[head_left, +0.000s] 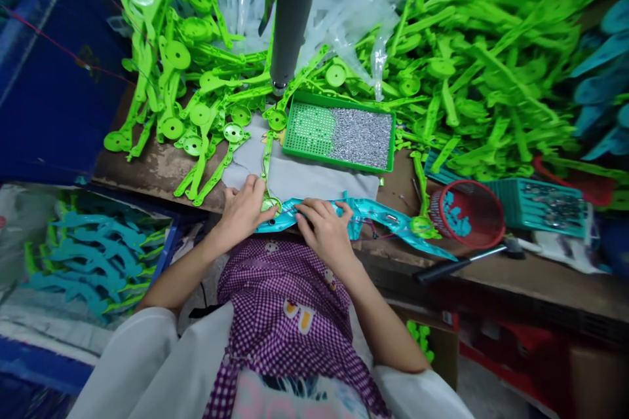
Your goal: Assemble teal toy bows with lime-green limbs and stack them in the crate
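A long, curved blue plastic shell (378,211) lies along the table's front edge, close to my body. Thin wires run near its right part. My right hand (327,226) bends its fingers over the shell's middle, and small details under the fingertips are hidden. At the shell's left end, my left hand (246,213) grips the round end of a slim green plastic arm (266,160), with the thumb reaching over the shell. Beyond my hands, a dark electric screwdriver (295,19) hangs tip down over a green tray (339,165) of small metal screws.
Heaps of green plastic parts (491,72) fill the back and left, with translucent pieces (344,6) between. At right stand a red basket (494,209), teal trays (511,203) and a black-handled brush (452,267). A crate (170,245) of blue and green parts sits lower left.
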Available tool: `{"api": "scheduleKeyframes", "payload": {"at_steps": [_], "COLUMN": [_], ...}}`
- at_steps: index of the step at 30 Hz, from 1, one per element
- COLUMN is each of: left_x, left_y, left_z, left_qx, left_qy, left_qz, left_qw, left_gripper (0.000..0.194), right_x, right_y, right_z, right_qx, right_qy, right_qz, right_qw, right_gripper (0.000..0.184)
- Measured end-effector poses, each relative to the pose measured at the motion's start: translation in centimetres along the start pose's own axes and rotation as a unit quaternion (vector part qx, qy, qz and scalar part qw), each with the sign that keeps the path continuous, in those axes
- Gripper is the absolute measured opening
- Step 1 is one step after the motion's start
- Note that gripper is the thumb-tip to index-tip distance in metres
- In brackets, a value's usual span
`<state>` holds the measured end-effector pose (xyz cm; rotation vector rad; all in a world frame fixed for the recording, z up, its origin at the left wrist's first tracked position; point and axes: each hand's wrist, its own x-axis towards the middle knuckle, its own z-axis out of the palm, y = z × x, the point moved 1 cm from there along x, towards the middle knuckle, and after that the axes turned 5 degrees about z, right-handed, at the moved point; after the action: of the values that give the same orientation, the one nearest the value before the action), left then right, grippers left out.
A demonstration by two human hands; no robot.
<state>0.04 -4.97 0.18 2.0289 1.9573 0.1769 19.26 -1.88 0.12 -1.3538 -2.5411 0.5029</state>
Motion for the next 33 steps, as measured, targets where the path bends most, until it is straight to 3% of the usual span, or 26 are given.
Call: {"api": "scheduleKeyframes", "payload": {"at_steps": [7, 10, 15, 17, 19, 22, 23, 25, 29, 31, 33], "left_x": [-0.5, -0.6, -0.7, -1.5, -2.5, -2.7, -1.9, 1.3, 11.3, 15.9, 19.3], "left_y": [-0.3, -0.7, -0.7, -0.7, -1.2, -3.3, -4.4, -6.7, -10.0, -10.4, -10.1], "left_z": [0.0, 0.1, 0.0, -0.4, -1.2, -3.6, -4.8, -7.5, -12.2, -13.5, -14.2], "left_qx": [-0.034, -0.065, -0.114, -0.148, -0.18, -0.171, -0.149, -0.099, -0.034, -0.01, 0.004], "left_qy": [0.014, 0.016, 0.025, 0.051, 0.101, 0.205, 0.236, 0.27, 0.296, 0.299, 0.283], "left_qz": [0.0, -0.001, -0.001, -0.006, -0.009, -0.028, -0.037, -0.049, -0.019, -0.002, -0.012], "left_qw": [0.999, 0.998, 0.993, 0.988, 0.978, 0.963, 0.96, 0.957, 0.954, 0.954, 0.959], "left_gripper": [0.03, 0.034, 0.037, 0.036, 0.031, 0.015, 0.013, 0.014, 0.016, 0.019, 0.018], "right_x": [-0.4, 0.7, 4.8, 5.4, 5.1, 4.0, 3.8, 3.8, 3.9, 3.2, 2.1], "right_y": [0.2, -0.2, -3.5, -4.2, -4.0, -3.0, -3.0, -3.9, -5.8, -5.2, -3.9], "right_z": [-1.1, -4.0, -9.1, -9.5, -8.6, -6.4, -5.8, -5.0, -4.1, -3.8, -3.6], "right_qx": [0.054, 0.121, 0.22, 0.243, 0.276, 0.308, 0.313, 0.321, 0.29, 0.285, 0.303], "right_qy": [-0.008, 0.085, 0.23, 0.215, 0.155, 0.103, 0.106, 0.074, -0.022, -0.011, 0.028], "right_qz": [0.018, 0.038, 0.041, -0.004, -0.048, -0.01, 0.006, -0.029, -0.154, -0.116, -0.034], "right_qw": [0.998, 0.988, 0.947, 0.946, 0.947, 0.946, 0.944, 0.944, 0.944, 0.952, 0.952], "right_gripper": [0.03, 0.033, 0.027, 0.027, 0.023, 0.015, 0.015, 0.016, 0.021, 0.018, 0.017]}}
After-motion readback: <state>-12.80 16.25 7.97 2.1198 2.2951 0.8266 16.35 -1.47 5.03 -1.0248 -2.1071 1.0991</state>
